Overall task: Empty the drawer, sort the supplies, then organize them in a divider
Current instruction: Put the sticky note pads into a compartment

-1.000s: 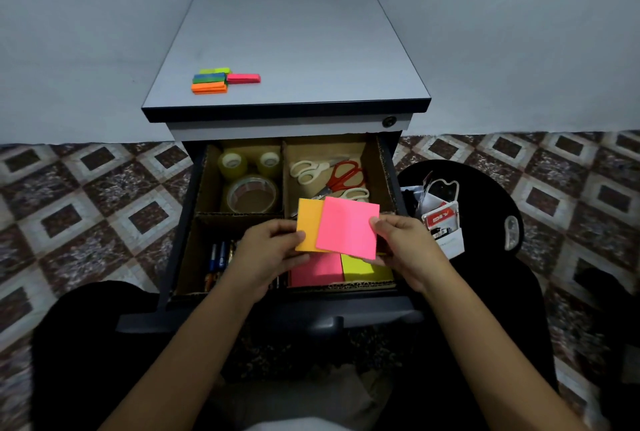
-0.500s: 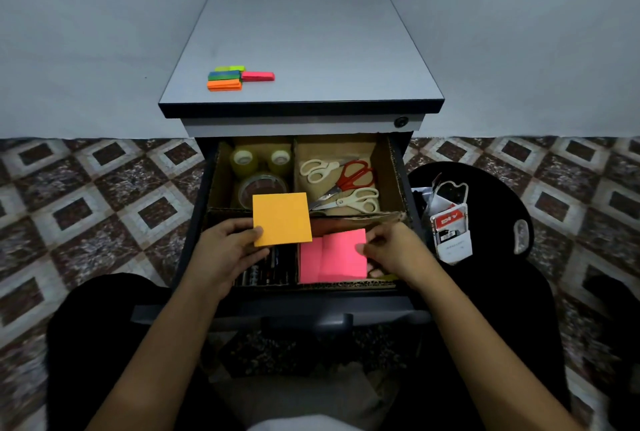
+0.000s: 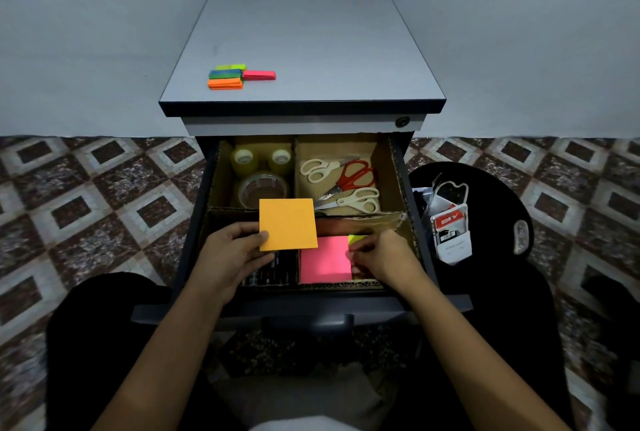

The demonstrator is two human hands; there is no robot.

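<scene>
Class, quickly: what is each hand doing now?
Left hand: pinches the orange sticky pad.
Right hand: curled at the edge of the pink sticky pad; grip cannot be told.

Both bare forearms are stretched forward from the lower edge of the view, converging slightly. The left hand (image 3: 232,255) is held with its back turned up, and an orange pad (image 3: 288,224) is pinched at its near left corner, thumb on top. The right hand (image 3: 382,257) is held lower, its fingers curled and the tips set against the right edge of a pink pad (image 3: 323,259). Whether that pad is gripped cannot be told.
</scene>
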